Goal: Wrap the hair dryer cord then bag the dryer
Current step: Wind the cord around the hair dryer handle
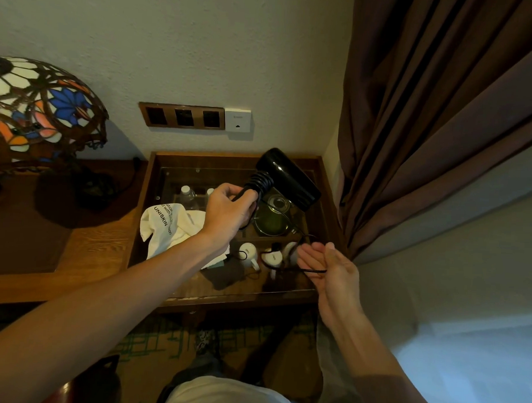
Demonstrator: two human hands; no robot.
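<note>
A person's left hand (228,209) is gripping the handle of one black hair dryer (286,178), fingers curled tight around it, holding the dryer up in the air above a glass-topped wooden table (165,273). Several turns of black cord (261,180) are already lying wound around the handle just above the fingers, and the barrel is pointing away to the right of that hand. The right hand (331,270) is hovering lower and to the right, palm up and fingers loosely spread — the free length of cord is draping across the open palm, not pinched.

Just beneath the left wrist, one white cloth bag (164,225) printed with "UNISKIN" is lying crumpled on the glass. Between the two hands, two white mugs (249,255) are showing under the glass, with what seems to be a third white piece beside them; one glass kettle (271,216) is sitting below the dryer, and two water bottle caps (186,191) are visible left of the left hand's knuckles.

Farther left, one stained-glass lamp (41,112) is standing on a wooden desk. On the wall beyond the dryer — one three-gang switch panel (181,115) and one white socket plate (237,120). A brown curtain (442,117) is hanging to the right of the right hand.
</note>
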